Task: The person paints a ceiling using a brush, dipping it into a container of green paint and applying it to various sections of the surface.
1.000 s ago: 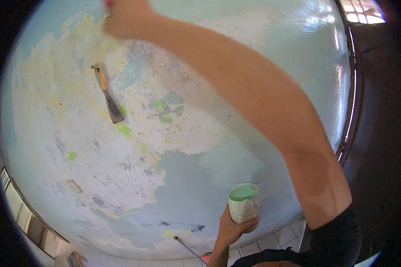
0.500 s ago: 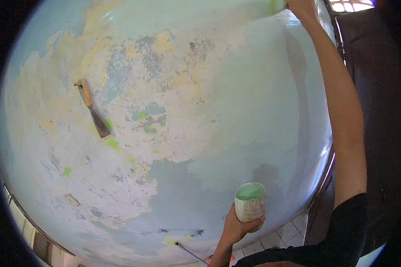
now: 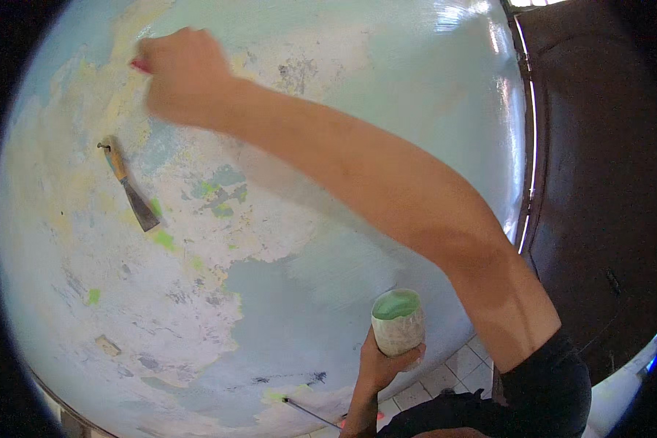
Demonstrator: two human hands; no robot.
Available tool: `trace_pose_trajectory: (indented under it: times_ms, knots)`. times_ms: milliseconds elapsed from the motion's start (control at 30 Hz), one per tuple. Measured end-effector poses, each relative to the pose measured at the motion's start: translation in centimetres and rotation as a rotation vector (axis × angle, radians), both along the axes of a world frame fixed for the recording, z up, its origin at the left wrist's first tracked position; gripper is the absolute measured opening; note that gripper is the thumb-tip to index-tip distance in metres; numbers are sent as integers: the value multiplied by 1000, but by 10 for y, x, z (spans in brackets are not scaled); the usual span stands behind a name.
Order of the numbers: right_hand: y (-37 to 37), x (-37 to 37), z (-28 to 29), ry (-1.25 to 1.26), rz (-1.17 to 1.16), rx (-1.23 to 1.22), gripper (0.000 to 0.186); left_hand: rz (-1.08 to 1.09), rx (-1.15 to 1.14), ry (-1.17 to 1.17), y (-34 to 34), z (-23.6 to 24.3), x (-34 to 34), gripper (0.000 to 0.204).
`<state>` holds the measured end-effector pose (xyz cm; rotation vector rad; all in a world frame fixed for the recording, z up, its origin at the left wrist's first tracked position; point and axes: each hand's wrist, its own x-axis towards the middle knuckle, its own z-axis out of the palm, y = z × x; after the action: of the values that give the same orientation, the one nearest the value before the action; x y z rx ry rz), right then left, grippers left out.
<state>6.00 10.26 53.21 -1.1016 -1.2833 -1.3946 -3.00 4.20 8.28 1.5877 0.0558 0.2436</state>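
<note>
My left hand (image 3: 383,365) is wrapped round a whitish, paint-smeared cup (image 3: 398,328), held upright low in front of the wall. Pale green paint (image 3: 397,305) shows inside it. My right arm reaches across to the upper left, where my right hand (image 3: 186,77) is closed in front of the wall. A small red end sticks out of that fist; it looks like part of a paintbrush, whose rest the hand hides. Below the fist, a scraper (image 3: 128,186) with a wooden handle hangs against the patchy wall (image 3: 270,226).
Bare, whitish and yellowish patches spread over the left of the wall, with pale green and blue-grey paint around them. A dark door (image 3: 598,182) stands on the right. White floor tiles (image 3: 445,376) and a thin rod (image 3: 310,412) show near the bottom.
My right hand has swept from the upper right of the wall across to the upper left. The cup stays in my left hand, and the whole view has shifted a little.
</note>
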Motion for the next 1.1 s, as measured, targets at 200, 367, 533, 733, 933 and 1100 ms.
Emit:
trace_pose_trajectory:
  times_ms: [200,367,533,733,933,1100]
  knots:
    - [-16,30,-1,151,253,-83,9,15,-39,-9,-2,-2,-12,80]
    - [-121,190,13,298,355,132,8,29,53,29,0,3,-13,82]
    - [-212,244,4,152,-205,330,12,108,70,80,14,2,-23,85]
    - [-230,272,37,-27,-662,637,30,161,97,39,8,1,-35,87]
    - [-11,104,3,64,-351,168,31,218,43,70,17,-4,-39,87]
    - [28,-13,-3,69,-124,30,16,209,97,15,16,-12,-35,86]
